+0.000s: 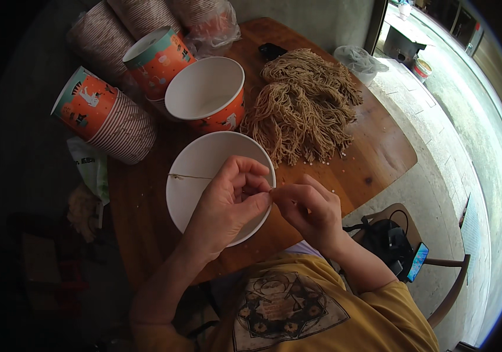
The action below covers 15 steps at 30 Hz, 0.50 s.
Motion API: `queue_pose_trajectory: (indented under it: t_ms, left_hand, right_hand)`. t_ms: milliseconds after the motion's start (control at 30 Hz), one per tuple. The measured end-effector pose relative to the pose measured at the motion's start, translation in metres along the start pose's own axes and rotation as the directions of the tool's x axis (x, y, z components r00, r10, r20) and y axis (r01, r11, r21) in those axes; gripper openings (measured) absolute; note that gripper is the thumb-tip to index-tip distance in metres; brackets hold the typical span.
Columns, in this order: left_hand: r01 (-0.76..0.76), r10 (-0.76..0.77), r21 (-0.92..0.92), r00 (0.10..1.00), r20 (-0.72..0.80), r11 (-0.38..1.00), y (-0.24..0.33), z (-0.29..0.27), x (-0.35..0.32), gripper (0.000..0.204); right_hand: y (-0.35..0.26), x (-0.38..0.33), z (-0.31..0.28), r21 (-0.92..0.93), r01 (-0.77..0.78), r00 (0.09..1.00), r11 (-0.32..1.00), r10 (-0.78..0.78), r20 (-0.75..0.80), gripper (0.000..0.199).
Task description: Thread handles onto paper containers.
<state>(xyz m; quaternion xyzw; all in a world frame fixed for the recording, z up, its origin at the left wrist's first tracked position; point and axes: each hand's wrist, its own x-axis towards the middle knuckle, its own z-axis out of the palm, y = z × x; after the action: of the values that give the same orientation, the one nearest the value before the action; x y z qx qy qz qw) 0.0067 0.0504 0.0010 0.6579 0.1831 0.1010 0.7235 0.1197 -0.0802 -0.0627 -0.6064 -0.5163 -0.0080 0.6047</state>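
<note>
A white paper bucket [182, 202] stands on the wooden table in front of me, its mouth facing up. A thin tan string [189, 176] lies across its inside and disappears behind my left hand [231, 199]. That hand is curled over the bucket, thumb and fingers closed in a pinch at the right-hand rim. My right hand [310, 206] meets it there from outside, its thumb and forefinger pinched. The tips of both hands nearly touch, and the bit of string between them is hardly visible. Beyond them lies a large heap of tan strings [307, 105].
Behind the bucket stand an orange printed paper bucket [207, 88] and stacks of similar ones [125, 132], some bagged in plastic. Small pale paper dots dot the wooden table [380, 154]. At right, a chair [453, 287] carries a black bag [387, 243] and a lit phone [418, 262].
</note>
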Motion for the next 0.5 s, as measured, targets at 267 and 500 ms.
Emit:
queue_pose_trajectory:
  t_ms: [267, 500]
  left_hand:
    - [0.005, -0.008, 0.059, 0.998, 0.057, 0.998, -0.0001, 0.0002, -0.0023, 0.033]
    - [-0.017, 0.009, 0.149, 0.999, 0.054, 0.989, -0.0032, 0.0012, -0.0022, 0.031]
  right_hand:
    - [-0.002, -0.0053, 0.0041, 0.289, -0.399, 0.917, 0.87, 0.388, 0.096, 0.013]
    - [-0.0058, -0.0047, 0.0067, 0.571, -0.575, 0.799, 0.586, 0.552, 0.238, 0.013]
